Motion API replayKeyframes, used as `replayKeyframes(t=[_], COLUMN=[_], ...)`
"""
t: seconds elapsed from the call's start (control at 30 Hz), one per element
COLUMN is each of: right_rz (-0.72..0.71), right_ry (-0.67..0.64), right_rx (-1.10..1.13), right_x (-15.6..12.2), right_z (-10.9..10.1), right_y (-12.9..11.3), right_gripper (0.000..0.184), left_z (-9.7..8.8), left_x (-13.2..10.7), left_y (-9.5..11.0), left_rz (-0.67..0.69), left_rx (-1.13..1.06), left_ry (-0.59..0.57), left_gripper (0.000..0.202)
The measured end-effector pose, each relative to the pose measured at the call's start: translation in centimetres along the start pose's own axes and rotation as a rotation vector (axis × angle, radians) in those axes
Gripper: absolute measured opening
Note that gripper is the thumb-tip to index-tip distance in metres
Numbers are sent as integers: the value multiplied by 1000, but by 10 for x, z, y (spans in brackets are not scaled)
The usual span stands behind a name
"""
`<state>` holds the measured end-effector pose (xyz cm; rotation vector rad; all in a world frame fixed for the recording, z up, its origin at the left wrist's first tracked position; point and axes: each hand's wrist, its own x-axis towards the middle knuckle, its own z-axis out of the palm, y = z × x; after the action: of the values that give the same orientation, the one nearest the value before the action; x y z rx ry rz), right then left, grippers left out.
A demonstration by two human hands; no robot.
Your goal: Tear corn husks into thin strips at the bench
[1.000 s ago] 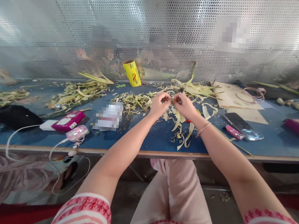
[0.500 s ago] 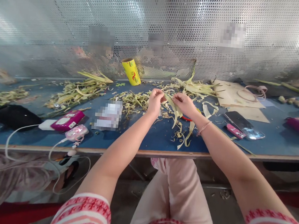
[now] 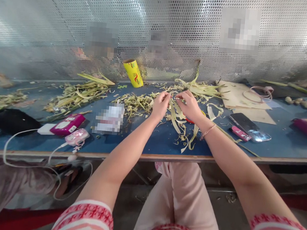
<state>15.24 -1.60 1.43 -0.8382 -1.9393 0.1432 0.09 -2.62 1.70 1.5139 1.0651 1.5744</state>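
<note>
My left hand [image 3: 160,105] and my right hand [image 3: 190,104] are raised over the table, close together, their fingers pinched. Whatever lies between the fingertips is too small to make out. Just below and between them hangs or lies a pale green leaf strip [image 3: 175,118]; whether a hand grips its top end I cannot tell. Curled peelings [image 3: 186,141] are scattered nearer the table edge. Left of my left hand is a heap of shredded plant pieces [image 3: 137,104]. Behind my right hand rests a bundle of pale leaves [image 3: 202,90]. Something red and yellow [image 3: 190,120] is partly hidden beside my right wrist.
A yellow tube [image 3: 133,74] leans against the perforated metal screen [image 3: 178,17]. On the left are more plant strips [image 3: 77,92], a black pouch [image 3: 13,121], a purple device [image 3: 68,124] and a white cable [image 3: 7,145]. On the right lie a phone [image 3: 245,123] and cardboard [image 3: 241,96].
The leaf strip stretched between my hands now sits lower, below the fingertips. My right hand has shifted slightly, its fingers drawn up close to my left fingertips.
</note>
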Motion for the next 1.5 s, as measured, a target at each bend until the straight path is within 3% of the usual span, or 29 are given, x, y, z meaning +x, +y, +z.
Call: replayKeyframes(t=[0.17, 0.3, 0.5, 0.67, 0.87, 1.07, 1.2, 1.37, 1.5], right_rz=[98, 196, 243, 262, 321, 181, 94, 153, 204], right_ry=[-102, -150, -77, -12, 1, -16, -10, -39, -46], right_rx=[85, 98, 116, 70, 161, 29, 6, 86, 91], right_x=[1, 2, 3, 5, 4, 3, 1, 2, 3], right_z=[3, 2, -4, -8, -7, -5, -4, -4, -3], right_y=[-3, -6, -10, -11, -10, -4, -5, -10, -10], right_gripper=[13, 12, 12, 16, 22, 20, 21, 13, 13], left_z=[-2, -3, -2, -2, -2, -7, -8, -5, -1], left_x=[-5, -6, -1, -1, 1, 10, 10, 6, 5], left_y=[-4, -6, -8, -3, -2, -9, -8, -5, -5], left_rz=[122, 140, 50, 63, 58, 40, 106, 142, 52], left_rx=[121, 103, -41, 69, 123, 55, 65, 126, 21], left_ry=[-66, -73, -101, -126, -48, 94, 69, -9, 1], left_gripper=[29, 34, 20, 20, 17, 10, 9, 7, 10])
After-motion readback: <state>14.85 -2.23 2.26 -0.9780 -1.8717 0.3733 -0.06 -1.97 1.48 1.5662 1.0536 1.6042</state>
